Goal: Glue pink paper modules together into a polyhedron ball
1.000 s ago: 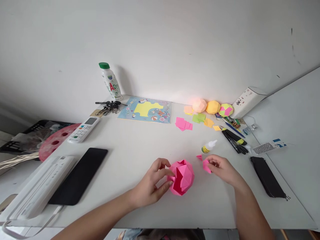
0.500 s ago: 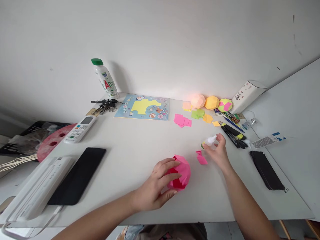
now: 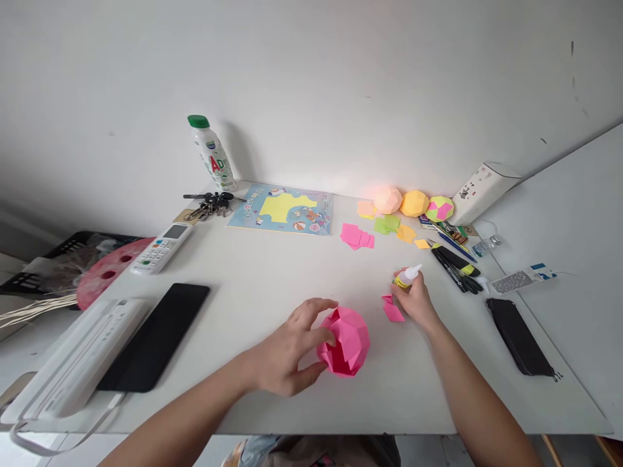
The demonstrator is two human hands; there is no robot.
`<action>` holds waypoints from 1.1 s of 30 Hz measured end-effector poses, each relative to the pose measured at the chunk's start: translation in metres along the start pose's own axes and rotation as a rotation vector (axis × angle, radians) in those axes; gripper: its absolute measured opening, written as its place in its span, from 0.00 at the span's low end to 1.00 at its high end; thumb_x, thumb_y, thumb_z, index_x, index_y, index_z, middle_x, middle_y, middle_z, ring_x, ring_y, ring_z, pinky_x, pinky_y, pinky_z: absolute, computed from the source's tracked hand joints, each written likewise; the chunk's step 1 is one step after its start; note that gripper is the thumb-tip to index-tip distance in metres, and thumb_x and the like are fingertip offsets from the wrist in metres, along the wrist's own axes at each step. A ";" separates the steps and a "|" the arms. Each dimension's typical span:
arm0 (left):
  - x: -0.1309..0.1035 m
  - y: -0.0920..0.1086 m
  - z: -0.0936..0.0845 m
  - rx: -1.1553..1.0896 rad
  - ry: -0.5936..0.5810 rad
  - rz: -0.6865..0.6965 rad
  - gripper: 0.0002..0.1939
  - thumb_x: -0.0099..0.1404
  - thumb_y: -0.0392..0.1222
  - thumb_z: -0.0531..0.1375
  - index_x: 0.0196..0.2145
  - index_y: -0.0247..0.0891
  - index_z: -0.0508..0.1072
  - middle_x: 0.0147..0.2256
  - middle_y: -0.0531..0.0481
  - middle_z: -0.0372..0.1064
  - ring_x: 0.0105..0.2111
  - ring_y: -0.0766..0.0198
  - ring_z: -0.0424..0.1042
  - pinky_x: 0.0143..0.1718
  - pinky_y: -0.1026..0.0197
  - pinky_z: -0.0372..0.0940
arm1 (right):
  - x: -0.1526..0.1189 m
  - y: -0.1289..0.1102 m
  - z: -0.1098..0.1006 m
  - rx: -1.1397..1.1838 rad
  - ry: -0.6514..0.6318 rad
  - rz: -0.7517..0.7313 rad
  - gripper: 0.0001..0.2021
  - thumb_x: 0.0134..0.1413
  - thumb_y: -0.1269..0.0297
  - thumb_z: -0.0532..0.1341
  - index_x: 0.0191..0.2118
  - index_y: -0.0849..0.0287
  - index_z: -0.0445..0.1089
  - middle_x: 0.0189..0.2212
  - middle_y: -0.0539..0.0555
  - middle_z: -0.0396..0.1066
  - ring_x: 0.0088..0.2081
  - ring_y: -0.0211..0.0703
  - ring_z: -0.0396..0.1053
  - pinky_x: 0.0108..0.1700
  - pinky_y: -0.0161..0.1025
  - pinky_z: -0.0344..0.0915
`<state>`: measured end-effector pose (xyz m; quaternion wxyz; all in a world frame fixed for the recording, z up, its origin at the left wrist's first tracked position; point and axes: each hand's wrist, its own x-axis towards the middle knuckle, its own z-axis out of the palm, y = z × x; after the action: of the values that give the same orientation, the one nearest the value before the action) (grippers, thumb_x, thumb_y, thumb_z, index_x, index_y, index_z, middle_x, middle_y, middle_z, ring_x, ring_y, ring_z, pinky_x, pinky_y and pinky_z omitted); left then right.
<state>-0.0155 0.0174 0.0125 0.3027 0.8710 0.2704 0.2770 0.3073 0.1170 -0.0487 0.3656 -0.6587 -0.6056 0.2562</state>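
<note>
Left hand (image 3: 294, 347), loosely curled, touches pink paper ball (image 3: 346, 342) near worktop's (image 3: 272, 279) front edge; right hand (image 3: 413, 299), fingers closed, grips glue bottle (image 3: 407, 277).

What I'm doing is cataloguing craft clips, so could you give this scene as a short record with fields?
left hand: fingers at the pink ball
ball state: gap in its side
right hand: holds small bottle
between ball and right hand: pink pieces
back row: peach ball, orange ball, green-pink ball
far left: remote, keys
</note>
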 end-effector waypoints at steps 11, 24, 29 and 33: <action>-0.002 -0.014 0.010 0.094 0.131 -0.097 0.12 0.64 0.47 0.63 0.41 0.38 0.72 0.57 0.36 0.53 0.55 0.45 0.61 0.53 0.43 0.68 | -0.026 -0.035 -0.022 0.114 0.107 -0.150 0.27 0.50 0.50 0.64 0.53 0.55 0.61 0.51 0.60 0.68 0.52 0.54 0.67 0.52 0.51 0.67; 0.000 -0.013 0.027 -0.011 0.298 -0.129 0.15 0.61 0.52 0.65 0.36 0.36 0.75 0.59 0.36 0.51 0.58 0.44 0.57 0.55 0.40 0.64 | -0.052 -0.104 -0.049 0.507 -0.055 -0.317 0.16 0.45 0.53 0.70 0.35 0.54 0.68 0.27 0.48 0.65 0.22 0.37 0.62 0.22 0.37 0.60; 0.002 -0.010 0.027 0.033 0.284 -0.115 0.11 0.63 0.49 0.63 0.35 0.38 0.76 0.58 0.38 0.53 0.58 0.44 0.55 0.55 0.41 0.63 | -0.055 -0.157 -0.046 0.466 -0.164 -0.323 0.13 0.46 0.56 0.70 0.31 0.54 0.67 0.19 0.45 0.60 0.19 0.35 0.56 0.19 0.34 0.55; 0.001 -0.011 0.031 0.077 0.322 -0.097 0.17 0.61 0.55 0.63 0.37 0.36 0.74 0.60 0.36 0.51 0.59 0.40 0.52 0.56 0.37 0.60 | -0.050 -0.170 -0.034 0.409 -0.267 -0.257 0.12 0.47 0.56 0.68 0.30 0.54 0.66 0.16 0.43 0.55 0.17 0.34 0.52 0.18 0.33 0.52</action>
<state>0.0021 0.0138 -0.0145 0.2348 0.8122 0.3676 0.3873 0.2232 0.0615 0.1013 0.4376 -0.4492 -0.6627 0.4093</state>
